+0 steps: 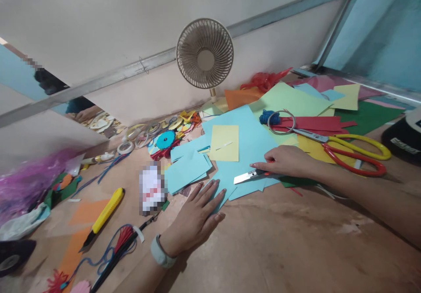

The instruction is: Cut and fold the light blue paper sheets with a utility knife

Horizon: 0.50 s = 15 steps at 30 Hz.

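Observation:
My left hand (197, 214) lies flat, fingers stretched out, over the near edge of the light blue paper (256, 139). In my right hand (287, 163) is a utility knife (246, 177), its wide blade pointing left over the same paper. My right fingers wrap round its handle, which is mostly hidden. Between and beyond the hands a small yellow paper (225, 144) rests on the blue one, with a thin white sliver on it. A stack of cut blue sheets (187, 172) sits just past my left fingertips.
A yellow cutter (107, 214) lies at the left near a cord with red tassels (123, 238). Scissors with red and yellow handles (353, 152) rest at the right. A fan (205, 58) stands at the back. Behind the partition at the left, another person's hand (87, 114) shows.

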Each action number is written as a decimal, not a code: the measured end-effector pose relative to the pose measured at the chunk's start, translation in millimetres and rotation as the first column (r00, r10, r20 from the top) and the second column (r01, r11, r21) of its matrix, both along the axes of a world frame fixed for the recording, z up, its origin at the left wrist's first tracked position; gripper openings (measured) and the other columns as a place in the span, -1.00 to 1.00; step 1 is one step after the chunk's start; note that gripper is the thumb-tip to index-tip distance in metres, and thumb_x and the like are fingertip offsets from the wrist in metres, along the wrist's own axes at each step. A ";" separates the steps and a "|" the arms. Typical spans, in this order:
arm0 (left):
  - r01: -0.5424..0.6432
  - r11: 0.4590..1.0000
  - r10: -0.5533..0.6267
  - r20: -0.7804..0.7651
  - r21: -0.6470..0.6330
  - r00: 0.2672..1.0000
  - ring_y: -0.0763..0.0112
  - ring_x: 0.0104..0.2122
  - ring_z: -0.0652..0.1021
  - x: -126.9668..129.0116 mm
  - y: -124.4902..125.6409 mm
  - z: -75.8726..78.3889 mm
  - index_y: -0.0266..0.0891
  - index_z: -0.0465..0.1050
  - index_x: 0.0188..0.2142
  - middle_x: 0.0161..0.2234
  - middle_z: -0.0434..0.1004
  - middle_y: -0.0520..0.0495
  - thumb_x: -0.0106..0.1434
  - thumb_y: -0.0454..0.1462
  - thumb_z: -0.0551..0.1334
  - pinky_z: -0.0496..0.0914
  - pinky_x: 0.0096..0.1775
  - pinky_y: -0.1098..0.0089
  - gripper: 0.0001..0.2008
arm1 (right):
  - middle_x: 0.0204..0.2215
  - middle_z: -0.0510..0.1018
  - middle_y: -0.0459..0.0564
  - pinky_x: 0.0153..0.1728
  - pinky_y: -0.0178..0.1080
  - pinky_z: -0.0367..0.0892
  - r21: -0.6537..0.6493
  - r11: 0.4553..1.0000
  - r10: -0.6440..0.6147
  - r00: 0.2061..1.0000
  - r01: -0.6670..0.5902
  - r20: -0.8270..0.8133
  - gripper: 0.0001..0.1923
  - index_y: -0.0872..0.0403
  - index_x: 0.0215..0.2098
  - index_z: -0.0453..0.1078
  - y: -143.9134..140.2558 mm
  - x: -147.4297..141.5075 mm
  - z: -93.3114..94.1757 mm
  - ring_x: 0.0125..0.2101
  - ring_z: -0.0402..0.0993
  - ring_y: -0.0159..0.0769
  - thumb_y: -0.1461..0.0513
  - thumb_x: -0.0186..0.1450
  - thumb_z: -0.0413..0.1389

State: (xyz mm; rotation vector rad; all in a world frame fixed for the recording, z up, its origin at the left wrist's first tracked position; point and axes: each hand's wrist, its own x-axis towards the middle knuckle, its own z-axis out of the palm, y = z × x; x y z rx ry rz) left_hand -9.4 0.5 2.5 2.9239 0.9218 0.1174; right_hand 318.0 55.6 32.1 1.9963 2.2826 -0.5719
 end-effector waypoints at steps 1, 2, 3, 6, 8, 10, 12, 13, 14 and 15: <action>0.002 1.000 -0.002 0.001 0.002 1.000 0.13 0.40 -0.02 0.2 0.0 0.2 -0.09 -0.15 0.44 0.42 -0.13 -0.11 0.53 -0.11 -0.02 -0.01 0.35 -0.01 -0.43 | -0.61 0.43 -0.01 -0.50 -0.22 -0.03 -0.001 1.000 0.005 1.000 -0.005 -0.001 -0.28 0.02 -0.64 0.22 -0.3 -0.3 0.0 -0.55 0.26 -0.24 -0.37 0.23 -0.20; 0.005 1.000 -0.005 0.002 0.004 1.000 0.13 0.40 -0.02 0.3 -0.1 0.4 -0.10 -0.15 0.44 0.42 -0.12 -0.12 0.53 -0.11 -0.03 -0.01 0.35 -0.01 -0.43 | -0.62 0.42 -0.01 -0.50 -0.22 -0.03 -0.002 1.000 0.009 1.000 -0.009 -0.003 -0.28 0.01 -0.64 0.21 -0.6 -0.6 0.1 -0.55 0.26 -0.24 -0.37 0.23 -0.20; 0.008 1.000 -0.008 0.003 0.006 1.000 0.13 0.40 -0.02 0.5 -0.1 0.5 -0.10 -0.15 0.44 0.42 -0.12 -0.12 0.53 -0.11 -0.03 -0.01 0.35 0.00 -0.43 | -0.62 0.42 -0.02 -0.50 -0.22 -0.03 -0.003 1.000 0.011 1.000 -0.011 -0.005 -0.28 0.01 -0.64 0.20 -0.7 -0.7 0.1 -0.55 0.25 -0.24 -0.37 0.23 -0.20; 0.011 1.000 -0.011 0.003 0.007 1.000 0.13 0.40 -0.01 0.6 -0.2 0.6 -0.11 -0.13 0.44 0.42 -0.11 -0.13 0.53 -0.11 -0.02 -0.01 0.35 0.00 -0.43 | -0.63 0.41 -0.02 -0.50 -0.23 -0.04 -0.010 1.000 0.010 1.000 -0.010 -0.009 -0.28 0.02 -0.65 0.19 -0.7 -0.7 0.3 -0.55 0.25 -0.25 -0.37 0.23 -0.20; 0.009 1.000 -0.009 0.004 0.000 1.000 0.13 0.39 0.00 0.5 -0.2 0.7 -0.10 -0.13 0.43 0.42 -0.11 -0.13 0.53 -0.11 -0.02 0.00 0.35 -0.01 -0.44 | -0.63 0.41 -0.02 -0.50 -0.23 -0.04 -0.012 1.000 0.006 1.000 -0.006 -0.012 -0.28 0.02 -0.65 0.20 -0.6 -0.8 0.5 -0.55 0.25 -0.25 -0.37 0.23 -0.20; 0.009 1.000 -0.009 0.011 -0.006 1.000 0.13 0.39 0.01 0.3 -0.1 0.7 -0.08 -0.12 0.43 0.42 -0.11 -0.11 0.52 -0.11 -0.02 0.00 0.35 -0.01 -0.44 | -0.63 0.41 -0.02 -0.50 -0.23 -0.04 -0.010 1.000 0.007 1.000 -0.007 -0.016 -0.28 0.02 -0.65 0.20 -0.5 -1.4 0.7 -0.56 0.25 -0.25 -0.37 0.23 -0.21; 0.009 1.000 -0.009 0.012 -0.008 1.000 0.12 0.39 0.00 0.1 0.0 0.6 -0.08 -0.09 0.43 0.42 -0.11 -0.11 0.52 -0.11 -0.02 0.00 0.35 -0.01 -0.45 | -0.64 0.40 -0.02 -0.51 -0.22 -0.04 -0.004 1.000 0.013 1.000 -0.013 -0.020 -0.28 0.01 -0.65 0.18 -0.3 -2.6 0.8 -0.57 0.23 -0.26 -0.37 0.23 -0.21; 0.011 1.000 -0.011 0.010 -0.007 1.000 0.12 0.39 0.00 0.0 0.1 0.5 -0.08 -0.08 0.43 0.42 -0.12 -0.11 0.52 -0.11 -0.02 0.00 0.35 -0.01 -0.45 | -0.64 0.40 -0.03 -0.51 -0.22 -0.04 0.002 1.000 0.019 1.000 -0.019 -0.021 -0.28 0.01 -0.66 0.17 0.0 -3.2 0.8 -0.58 0.22 -0.27 -0.38 0.23 -0.20; 0.011 1.000 -0.011 0.006 -0.006 1.000 0.12 0.40 -0.01 -0.1 0.1 0.4 -0.08 -0.08 0.42 0.42 -0.12 -0.11 0.52 -0.11 -0.02 -0.01 0.35 -0.02 -0.46 | -0.65 0.39 -0.03 -0.51 -0.22 -0.05 0.010 1.000 0.026 0.999 -0.025 -0.021 -0.28 0.01 -0.67 0.16 0.4 -3.9 0.7 -0.59 0.21 -0.27 -0.38 0.23 -0.20; 0.011 1.000 -0.011 0.003 -0.008 1.000 0.12 0.40 -0.01 -0.3 0.2 0.2 -0.08 -0.07 0.42 0.42 -0.12 -0.11 0.53 -0.11 -0.03 -0.01 0.34 -0.02 -0.46 | -0.66 0.38 -0.03 -0.52 -0.22 -0.05 0.019 0.999 0.034 0.999 -0.033 -0.023 -0.28 0.01 -0.68 0.15 1.1 -4.6 0.6 -0.60 0.19 -0.28 -0.38 0.23 -0.20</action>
